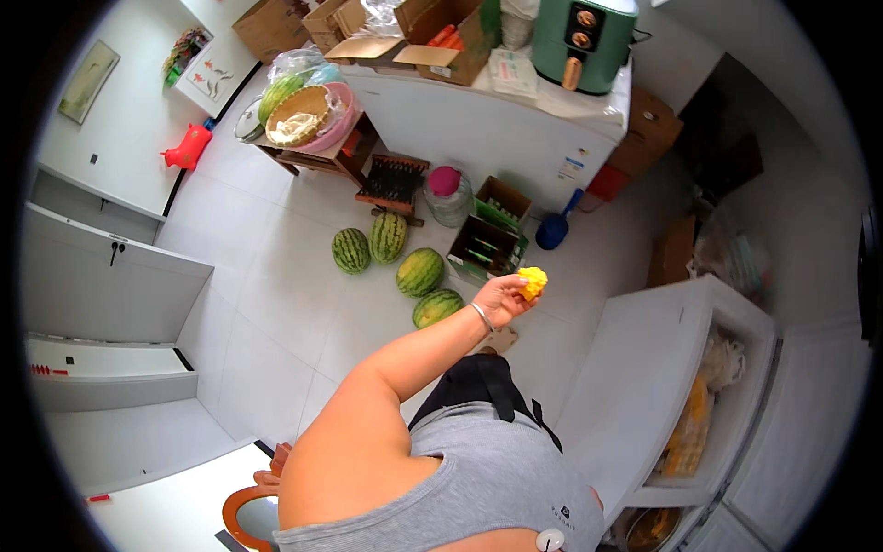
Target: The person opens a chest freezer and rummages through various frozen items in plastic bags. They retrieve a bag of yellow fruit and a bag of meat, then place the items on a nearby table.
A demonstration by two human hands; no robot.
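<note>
My left arm [405, 368] reaches forward over the floor. In my left hand [501, 302] the fingers close on a small, bumpy, bright-yellow lump [533, 282]; its exact kind cannot be told. A silvery bangle [482, 316] circles that wrist. Just beyond the hand, an open dark-green box [484, 248] stands on the floor. A striped watermelon [438, 308] lies left of the hand, with several more behind it. Only a sliver of skin shows past the right side of my grey top [497, 469]; my right hand is out of sight.
At right, a white cabinet-like appliance [635, 368] has an open compartment with bagged yellow food [688, 428]. Ahead stand a lidded glass jar [448, 198], a blue scoop [555, 230] and a white chest [460, 120] bearing a green air fryer [586, 46]. A low wooden table [322, 158] holds baskets.
</note>
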